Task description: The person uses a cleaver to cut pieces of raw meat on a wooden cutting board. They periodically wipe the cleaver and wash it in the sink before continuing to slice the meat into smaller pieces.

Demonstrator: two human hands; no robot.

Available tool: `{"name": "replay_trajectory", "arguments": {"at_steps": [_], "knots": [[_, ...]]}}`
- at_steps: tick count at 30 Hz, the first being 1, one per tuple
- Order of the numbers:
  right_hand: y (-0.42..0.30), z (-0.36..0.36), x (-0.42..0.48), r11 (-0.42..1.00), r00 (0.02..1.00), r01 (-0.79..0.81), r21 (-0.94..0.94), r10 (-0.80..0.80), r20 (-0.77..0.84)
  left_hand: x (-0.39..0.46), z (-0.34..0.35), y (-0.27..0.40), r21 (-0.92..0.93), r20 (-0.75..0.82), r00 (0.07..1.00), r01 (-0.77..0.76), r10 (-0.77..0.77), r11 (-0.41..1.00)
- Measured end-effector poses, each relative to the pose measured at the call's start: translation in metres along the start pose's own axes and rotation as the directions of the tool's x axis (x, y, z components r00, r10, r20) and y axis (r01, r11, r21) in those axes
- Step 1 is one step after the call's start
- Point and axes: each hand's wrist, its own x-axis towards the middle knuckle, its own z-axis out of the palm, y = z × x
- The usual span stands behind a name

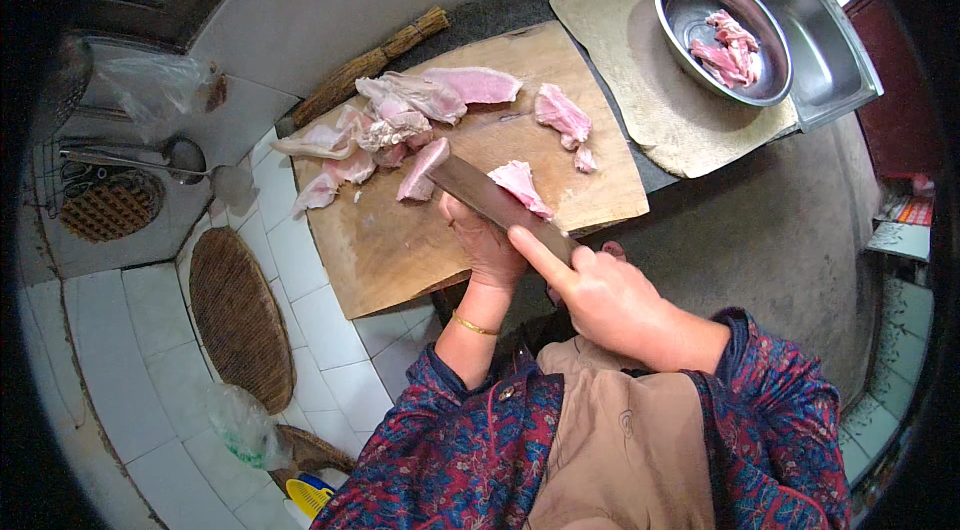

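My right hand [619,301] grips a kitchen knife [484,192], its index finger stretched along the blade. The blade slants up and left over a wooden cutting board [390,252]. Close behind the blade is my left hand [491,248], with a gold-coloured bracelet at the wrist; the blade hides most of its fingers, so whether they hold anything is unclear. At the blade's tip lies a thick pink strip of raw meat [422,171]. Another pale pink piece [520,185] rests against the blade's far side. Fatty meat pieces [409,98] are heaped at the back left, and smaller cut meat [562,115] lies at the right.
A steel bowl [675,34] holding cut meat stands on a beige cloth [611,27] beside the metal sink [832,42]. Behind the board lies a straw brush [367,64]. On the left are ladles [184,158], a round wooden lid [240,320] and white tiles [296,248].
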Motion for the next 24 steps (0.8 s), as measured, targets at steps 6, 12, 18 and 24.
{"name": "replay_trajectory", "arguments": {"at_steps": [6, 12, 18, 24], "knots": [[-0.009, 0.006, 0.011, 0.999, 0.999, -0.036, 0.001, 0.036, 0.002, 0.000, 0.005, 0.011, -0.857, 0.368, 0.848, 0.469, -0.380, 0.216], [-0.012, 0.017, 0.032, 0.999, 0.995, -0.052, 0.011, 0.053, -0.084, 0.009, 0.008, 0.022, -0.838, 0.372, 0.832, 0.492, -0.411, 0.237], [-0.017, 0.005, 0.019, 0.993, 0.993, -0.115, 0.004, 0.115, 0.022, 0.011, -0.002, 0.024, 0.030, 0.096, 0.995, -0.028, 0.025, 0.999], [-0.015, 0.009, 0.056, 0.991, 0.991, -0.129, 0.036, 0.130, -0.037, 0.005, -0.001, 0.010, 0.313, 0.098, 0.984, -0.171, 0.147, 0.934]]}}
